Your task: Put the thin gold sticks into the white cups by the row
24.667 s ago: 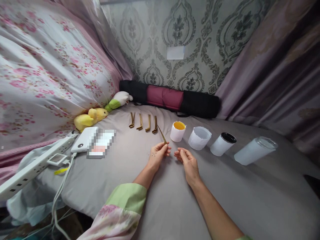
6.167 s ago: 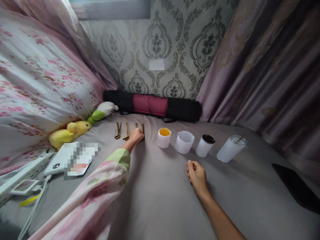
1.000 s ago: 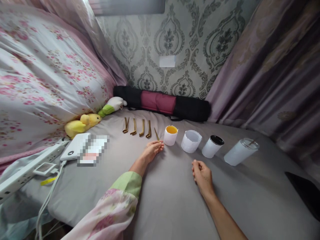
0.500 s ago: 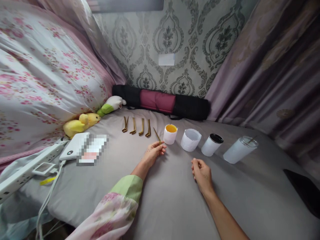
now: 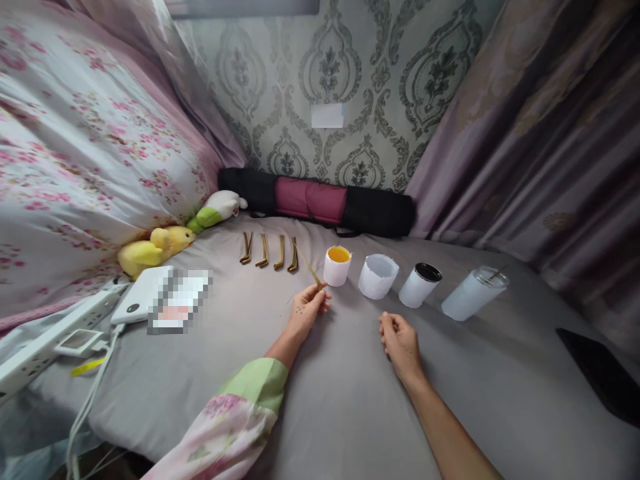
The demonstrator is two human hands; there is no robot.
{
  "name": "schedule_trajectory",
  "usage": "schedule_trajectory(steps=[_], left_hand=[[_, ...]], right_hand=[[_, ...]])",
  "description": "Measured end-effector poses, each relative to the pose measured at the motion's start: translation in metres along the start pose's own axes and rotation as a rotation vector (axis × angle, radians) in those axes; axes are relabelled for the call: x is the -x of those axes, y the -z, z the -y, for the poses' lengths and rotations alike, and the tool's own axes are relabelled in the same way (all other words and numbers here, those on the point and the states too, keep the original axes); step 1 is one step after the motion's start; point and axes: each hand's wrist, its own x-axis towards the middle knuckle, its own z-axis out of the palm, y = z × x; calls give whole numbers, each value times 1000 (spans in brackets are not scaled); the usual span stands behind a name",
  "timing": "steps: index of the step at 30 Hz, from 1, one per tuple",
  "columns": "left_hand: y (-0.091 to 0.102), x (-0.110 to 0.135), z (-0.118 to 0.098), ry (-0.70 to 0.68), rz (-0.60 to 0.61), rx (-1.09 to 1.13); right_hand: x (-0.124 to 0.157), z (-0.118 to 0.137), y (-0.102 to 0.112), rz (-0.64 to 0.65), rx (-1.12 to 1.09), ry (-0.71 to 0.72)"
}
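Observation:
My left hand (image 5: 306,308) pinches the lower end of a thin gold-brown stick (image 5: 313,273), which slants up and to the left. Just beyond it stands a white-wrapped cup (image 5: 336,272) whose inside is yellow-orange. Loosely curled, my right hand (image 5: 400,340) rests over the bed with nothing visible in it. Behind that hand are a white paper-wrapped cup (image 5: 377,285) with a ragged rim and a white cup with a black inside (image 5: 414,293). Several gold bent sticks (image 5: 279,257) lie in small bundles, left of the cups.
A glass jar (image 5: 470,297) with a thin stick in it stands at the right, before a dark flat object (image 5: 595,373). A black and maroon roll (image 5: 310,200) lies along the wall. Plush toys (image 5: 155,250), a power strip (image 5: 60,330) and a white device (image 5: 143,297) sit left.
The stick in my left hand has tilted further left and upward, away from the yellow cup. My right hand stays curled in nearly the same place. The view has shifted slightly.

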Motion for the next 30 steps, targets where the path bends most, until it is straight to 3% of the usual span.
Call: schedule_trajectory(steps=[10,30], left_hand=[[-7,9,0,-118,-74,-237],[-8,17,5,-616,47,-895]], right_hand=[[2,4,2,42,-36,-10],[5,10,3,83,-117,-100]])
